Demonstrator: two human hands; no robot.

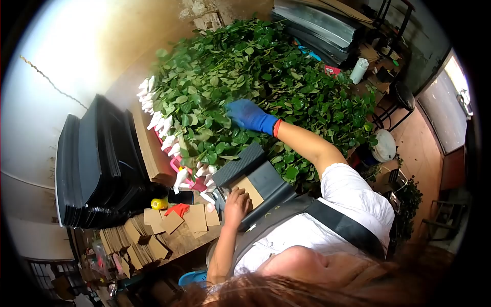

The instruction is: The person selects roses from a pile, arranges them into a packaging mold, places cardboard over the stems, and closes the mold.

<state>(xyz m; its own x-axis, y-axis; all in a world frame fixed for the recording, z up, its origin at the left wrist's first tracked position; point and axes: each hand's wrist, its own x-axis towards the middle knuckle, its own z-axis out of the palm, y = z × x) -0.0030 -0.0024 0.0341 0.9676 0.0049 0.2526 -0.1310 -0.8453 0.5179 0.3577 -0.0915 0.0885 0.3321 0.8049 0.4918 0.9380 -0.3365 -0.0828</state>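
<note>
My left hand (238, 205), bare, rests with its fingers on a piece of cardboard (251, 190) lying in a dark grey ridged stand (273, 180). Above it, my right hand (249, 114), in a blue glove with an orange cuff, reaches into a big heap of leafy green stems (312, 102). The glove is slightly blurred, and its fingertips blend into the leaves, so I cannot tell what they grip. White wrapped heads (162, 125) line the left edge of the heap. Just beyond the stand lies a pink-handled object (179, 166) among more white heads.
Black folded sheets (99, 158) stand stacked at the left. Cardboard pieces (194, 219), a phone (181, 197) and a yellow roll (159, 203) lie on the wooden table (186, 244). A white bottle (359, 70) stands behind the heap; a white bucket (383, 146) is at right.
</note>
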